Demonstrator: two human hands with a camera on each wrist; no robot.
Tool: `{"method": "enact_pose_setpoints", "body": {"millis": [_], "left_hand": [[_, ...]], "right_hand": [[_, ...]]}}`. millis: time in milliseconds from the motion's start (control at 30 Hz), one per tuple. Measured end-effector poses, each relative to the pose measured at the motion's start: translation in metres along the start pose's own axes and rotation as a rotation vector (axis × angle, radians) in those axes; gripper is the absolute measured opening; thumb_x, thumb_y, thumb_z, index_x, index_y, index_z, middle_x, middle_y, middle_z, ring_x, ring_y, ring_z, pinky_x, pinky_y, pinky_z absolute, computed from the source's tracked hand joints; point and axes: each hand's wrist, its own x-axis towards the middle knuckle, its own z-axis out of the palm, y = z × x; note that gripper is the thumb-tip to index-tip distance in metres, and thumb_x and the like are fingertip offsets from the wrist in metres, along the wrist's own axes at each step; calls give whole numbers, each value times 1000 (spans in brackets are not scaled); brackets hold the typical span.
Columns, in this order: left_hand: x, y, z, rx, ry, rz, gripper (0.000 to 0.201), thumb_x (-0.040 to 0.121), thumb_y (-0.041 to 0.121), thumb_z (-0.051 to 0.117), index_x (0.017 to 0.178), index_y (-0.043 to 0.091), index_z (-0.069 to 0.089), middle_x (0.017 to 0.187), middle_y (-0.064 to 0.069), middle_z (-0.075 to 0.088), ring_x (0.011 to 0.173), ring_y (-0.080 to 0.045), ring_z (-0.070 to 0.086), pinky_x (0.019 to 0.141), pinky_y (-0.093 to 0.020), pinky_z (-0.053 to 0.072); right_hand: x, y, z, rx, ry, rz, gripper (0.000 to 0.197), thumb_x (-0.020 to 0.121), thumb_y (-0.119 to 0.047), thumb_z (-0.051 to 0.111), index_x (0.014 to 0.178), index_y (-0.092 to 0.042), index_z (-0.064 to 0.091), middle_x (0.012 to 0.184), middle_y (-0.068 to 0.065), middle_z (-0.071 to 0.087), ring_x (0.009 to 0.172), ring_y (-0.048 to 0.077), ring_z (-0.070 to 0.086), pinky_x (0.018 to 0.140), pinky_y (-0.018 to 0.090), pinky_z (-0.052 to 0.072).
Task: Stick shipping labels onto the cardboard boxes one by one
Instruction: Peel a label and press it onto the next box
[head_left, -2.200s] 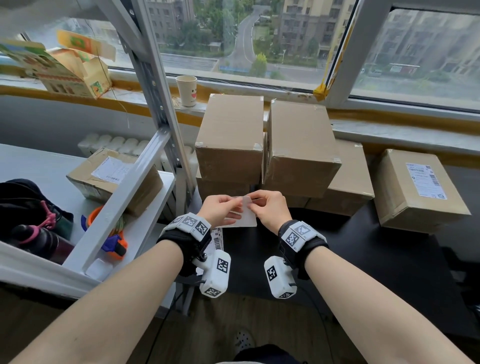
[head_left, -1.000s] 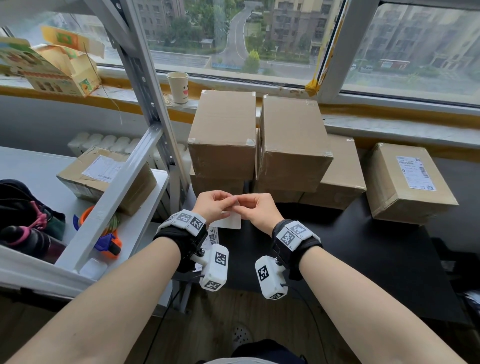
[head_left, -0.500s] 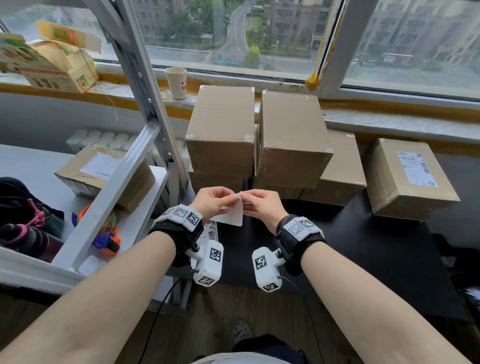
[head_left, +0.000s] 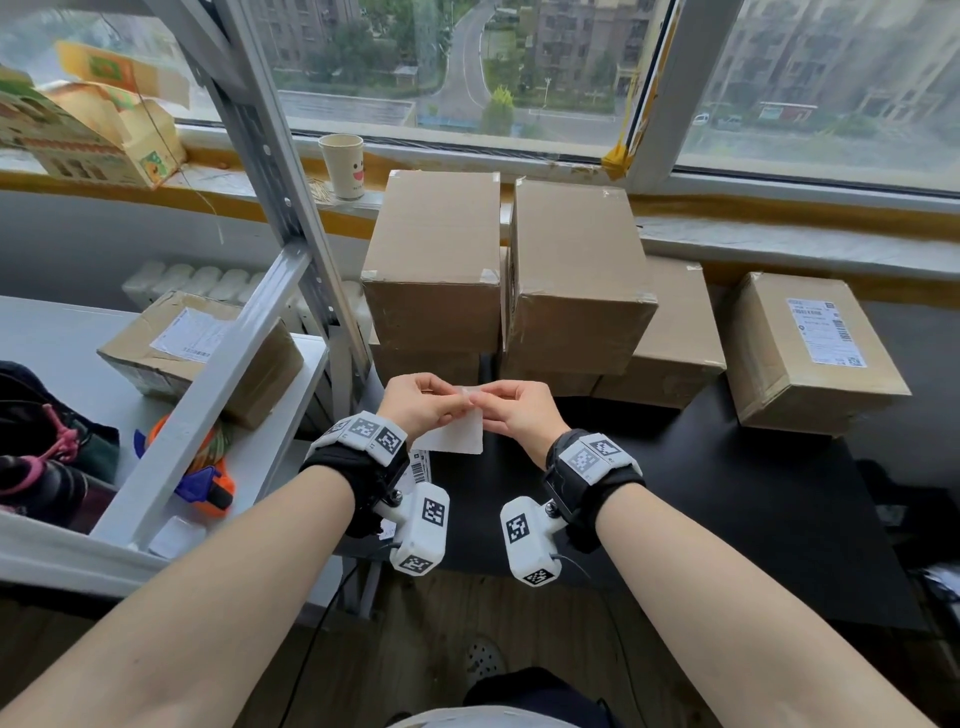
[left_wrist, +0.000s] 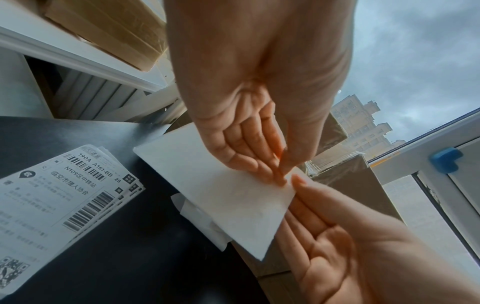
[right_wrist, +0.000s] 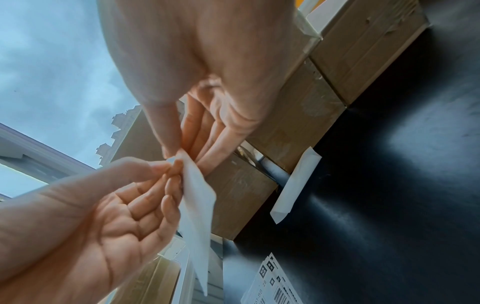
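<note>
One white label (head_left: 453, 435) is held above the near edge of the black table (head_left: 737, 499), blank side toward the head camera. Its upper corner is pinched by both hands: the left hand (head_left: 420, 402) grips it between thumb and fingertips, and the right hand (head_left: 519, 410) pinches the same corner from the other side, thumb against forefinger. In the left wrist view the remaining fingers (left_wrist: 241, 148) of the left hand are seen curled loosely behind the sheet.

A fanned stack of printed labels (left_wrist: 49, 197) lies flat on the table below the left wrist; the number in the stack cannot be counted. One curled strip of backing paper (right_wrist: 296, 185) lies on the table against the foot of the boxes.

Six cardboard boxes are counted in the head view. Two tall unlabelled boxes (head_left: 436, 260) (head_left: 574, 270) stand side by side at the window, each set upon lower cartons. One flat unlabelled box (head_left: 680, 338) is seen just right of them. One box with a label on top (head_left: 810, 353) stands apart at the right. One further labelled box (head_left: 208, 348) lies on the white shelf (head_left: 291, 431) at the left. One opened printed carton (head_left: 88, 130) and one paper cup (head_left: 342, 165) are noted on the windowsill.
</note>
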Motion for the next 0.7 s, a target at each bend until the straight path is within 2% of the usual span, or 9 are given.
{"method": "enact_pose_setpoints", "body": {"millis": [67,133,233,333,433,533,633,700], "left_hand": [[0,-1,-1,-20,-5,-29,17,70,4,79,79,9,66,82,-13,67,74,-17,65,63,-20,52],[0,-3,-1,-21,-12,-57,20,71,2,78,88,5,68,81,-12,67,73,-17,64,67,-21,52],[0,-5,-2,5,-17,-86,8,76,0,73,82,4,70,75,-11,66,70,-15,61,68,-18,51],[1,-8,-3,-12,-4,-109,4,78,1,72,80,5,70,75,-11,66,70,-15,61,69,-18,52],[3,-15,-3,-22,13,-124,2,80,1,70,81,2,69,73,-10,66,64,-12,61,60,-13,51],[8,-28,-6,24,41,-163,2,80,2,70,82,2,69,71,-9,67,58,-8,65,61,-13,53],[15,-40,-10,33,79,-207,5,81,-1,68,76,0,67,57,-6,66,44,-4,63,53,-11,51],[20,-47,-13,58,98,-237,3,81,-1,68,78,-2,67,58,-7,66,42,-4,62,51,-11,50]], "right_hand": [[0,2,-3,-7,36,-18,25,85,-7,66,103,11,64,101,24,67,89,25,67,77,26,58],[0,2,-6,15,73,-15,14,87,-4,62,97,6,64,94,20,66,82,22,66,72,23,58],[0,4,-10,18,116,0,13,88,-5,62,97,4,64,96,18,66,87,25,66,72,25,59],[1,8,-15,9,139,19,15,88,-7,63,99,2,65,98,17,67,90,26,67,72,26,59],[1,15,-23,29,180,26,14,89,-7,62,99,2,64,92,14,66,83,22,66,68,23,59],[2,24,-34,55,253,46,16,90,-6,60,102,4,62,88,13,65,74,18,64,64,21,58],[4,34,-48,54,324,65,21,90,-8,60,106,6,61,87,12,65,74,17,64,62,19,58],[6,38,-57,65,364,78,18,91,-9,59,104,3,61,85,9,65,73,16,64,60,18,57]]}}
